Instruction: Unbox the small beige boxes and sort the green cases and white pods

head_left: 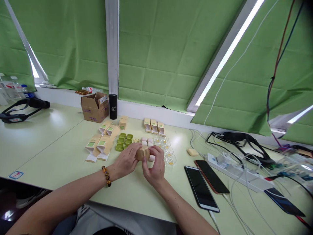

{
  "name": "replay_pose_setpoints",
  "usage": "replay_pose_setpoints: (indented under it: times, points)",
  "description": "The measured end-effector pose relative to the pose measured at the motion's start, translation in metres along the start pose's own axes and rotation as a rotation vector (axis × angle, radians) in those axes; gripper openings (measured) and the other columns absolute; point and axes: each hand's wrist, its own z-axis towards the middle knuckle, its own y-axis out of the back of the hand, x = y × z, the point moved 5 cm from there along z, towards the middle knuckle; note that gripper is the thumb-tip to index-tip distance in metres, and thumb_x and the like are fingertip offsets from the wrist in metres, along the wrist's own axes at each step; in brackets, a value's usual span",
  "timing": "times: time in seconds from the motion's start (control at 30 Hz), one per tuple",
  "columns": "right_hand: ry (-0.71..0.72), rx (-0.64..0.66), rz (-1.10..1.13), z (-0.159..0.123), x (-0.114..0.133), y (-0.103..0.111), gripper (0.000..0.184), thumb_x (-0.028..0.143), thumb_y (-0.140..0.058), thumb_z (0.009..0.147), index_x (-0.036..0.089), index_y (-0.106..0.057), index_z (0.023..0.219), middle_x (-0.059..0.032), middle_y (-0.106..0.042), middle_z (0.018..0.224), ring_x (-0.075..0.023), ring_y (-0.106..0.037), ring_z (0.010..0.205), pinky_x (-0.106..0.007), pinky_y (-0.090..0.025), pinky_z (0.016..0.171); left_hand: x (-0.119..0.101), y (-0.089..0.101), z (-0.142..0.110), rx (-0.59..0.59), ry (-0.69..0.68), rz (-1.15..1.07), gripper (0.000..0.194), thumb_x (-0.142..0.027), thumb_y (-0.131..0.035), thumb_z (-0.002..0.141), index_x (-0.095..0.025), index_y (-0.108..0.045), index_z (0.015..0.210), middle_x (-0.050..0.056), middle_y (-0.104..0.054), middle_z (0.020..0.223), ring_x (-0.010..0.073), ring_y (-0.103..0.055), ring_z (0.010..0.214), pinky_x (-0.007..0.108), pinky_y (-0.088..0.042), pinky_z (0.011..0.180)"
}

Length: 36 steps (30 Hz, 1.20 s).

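Note:
Between my two hands is a small tan cardboard box [142, 154], held just above the table. My left hand [126, 160], with a beaded bracelet at the wrist, grips its left side. On the other side, the fingers and thumb of my right hand [156, 164] close around it. Beyond them lie green square cups [121, 141], pale round pieces [144, 139] and clear plastic cups [170, 150]. Several tan boxes with open flaps [104, 143] lie to the left. Three more open boxes [154, 125] stand at the back, and another tan box [123, 122] is near the black tumbler.
A brown carton [95, 107] and a black tumbler [113, 106] stand at the back. Phones [201, 187], a power strip [234, 171] and tangled cables fill the right side. A black headset [24, 109] rests far left. A beige block [192, 152] lies right of the cups.

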Motion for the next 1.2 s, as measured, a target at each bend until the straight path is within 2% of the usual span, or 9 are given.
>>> replay_pose_setpoints:
  times: [0.2, 0.43, 0.57, 0.63, 0.73, 0.83, 0.93, 1.07, 1.2]
  points:
    - [-0.092, -0.043, 0.085, -0.001, -0.012, 0.004, 0.036, 0.017, -0.041, 0.102, 0.024, -0.049, 0.136, -0.0161, -0.056, 0.127, -0.0289, -0.058, 0.124, -0.044, -0.060, 0.083, 0.009, -0.003, -0.004, -0.010, 0.035, -0.032, 0.074, 0.001, -0.052, 0.085, -0.018, -0.030, 0.153, 0.019, -0.056, 0.144, 0.0298, -0.053, 0.140, 0.055, -0.051, 0.113]
    - [-0.280, -0.153, 0.140, 0.000, -0.027, 0.009, 0.030, 0.030, -0.039, 0.108, 0.025, -0.051, 0.135, -0.0139, -0.059, 0.131, -0.0258, -0.060, 0.123, -0.038, -0.061, 0.082, 0.005, 0.001, 0.002, 0.001, -0.023, -0.042, 0.045, -0.001, -0.051, 0.091, -0.022, -0.046, 0.130, 0.019, -0.053, 0.140, 0.0287, -0.057, 0.131, 0.048, -0.057, 0.100]
    - [-0.131, -0.202, -0.004, 0.011, -0.026, 0.019, 0.027, 0.022, -0.043, 0.105, 0.026, -0.063, 0.123, -0.0134, -0.060, 0.126, -0.0275, -0.061, 0.122, -0.047, -0.059, 0.092, 0.004, 0.002, 0.004, 0.045, 0.046, -0.034, 0.048, 0.000, -0.050, 0.091, -0.021, -0.048, 0.134, 0.018, -0.054, 0.140, 0.0292, -0.055, 0.133, 0.049, -0.055, 0.105]
    - [-0.010, -0.188, -0.087, 0.017, -0.024, 0.023, 0.033, 0.015, -0.042, 0.102, 0.027, -0.068, 0.119, -0.0124, -0.063, 0.126, -0.0296, -0.059, 0.127, -0.054, -0.055, 0.100, 0.004, 0.002, 0.003, 0.039, 0.073, -0.033, 0.054, -0.001, -0.051, 0.092, -0.021, -0.045, 0.142, 0.018, -0.054, 0.141, 0.0293, -0.053, 0.136, 0.051, -0.052, 0.110]
    - [0.183, -0.118, -0.156, 0.020, -0.019, 0.024, 0.047, 0.007, -0.039, 0.097, 0.030, -0.069, 0.125, -0.0084, -0.072, 0.121, -0.0319, -0.056, 0.135, -0.060, -0.050, 0.106, 0.005, 0.001, 0.002, 0.029, 0.079, -0.036, 0.064, -0.003, -0.051, 0.094, -0.022, -0.036, 0.153, 0.017, -0.054, 0.142, 0.0290, -0.051, 0.138, 0.052, -0.049, 0.114]
    - [0.318, -0.074, -0.126, 0.019, -0.013, 0.023, 0.054, 0.002, -0.041, 0.093, 0.030, -0.065, 0.132, -0.0061, -0.078, 0.114, -0.0315, -0.062, 0.131, -0.058, -0.049, 0.103, 0.006, -0.001, 0.001, 0.033, 0.074, -0.038, 0.072, -0.003, -0.050, 0.094, -0.023, -0.028, 0.160, 0.017, -0.053, 0.145, 0.0289, -0.050, 0.140, 0.053, -0.048, 0.116]
    - [0.351, -0.048, -0.083, 0.017, -0.010, 0.023, 0.057, 0.002, -0.043, 0.090, 0.028, -0.062, 0.138, -0.0067, -0.079, 0.111, -0.0313, -0.066, 0.126, -0.055, -0.050, 0.100, 0.008, -0.001, 0.000, 0.018, 0.084, -0.027, 0.075, -0.004, -0.049, 0.094, -0.022, -0.024, 0.162, 0.018, -0.053, 0.146, 0.0297, -0.051, 0.139, 0.054, -0.048, 0.116]
    - [0.301, 0.049, -0.225, 0.018, -0.010, 0.016, 0.056, 0.008, -0.051, 0.090, 0.027, -0.059, 0.142, -0.0085, -0.075, 0.126, -0.0317, -0.065, 0.118, -0.050, -0.050, 0.095, 0.009, -0.001, 0.001, 0.023, 0.071, -0.003, 0.078, 0.002, -0.044, 0.090, -0.021, -0.025, 0.162, 0.017, -0.054, 0.144, 0.0288, -0.052, 0.138, 0.053, -0.050, 0.114]
    - [0.262, 0.051, -0.313, 0.016, -0.010, 0.014, 0.047, 0.010, -0.057, 0.090, 0.027, -0.066, 0.133, -0.0083, -0.075, 0.123, -0.0302, -0.062, 0.109, -0.048, -0.048, 0.094, 0.004, 0.001, 0.002, 0.032, 0.029, 0.030, 0.080, 0.006, -0.040, 0.087, -0.020, -0.027, 0.162, 0.018, -0.055, 0.139, 0.0290, -0.053, 0.134, 0.053, -0.053, 0.110]
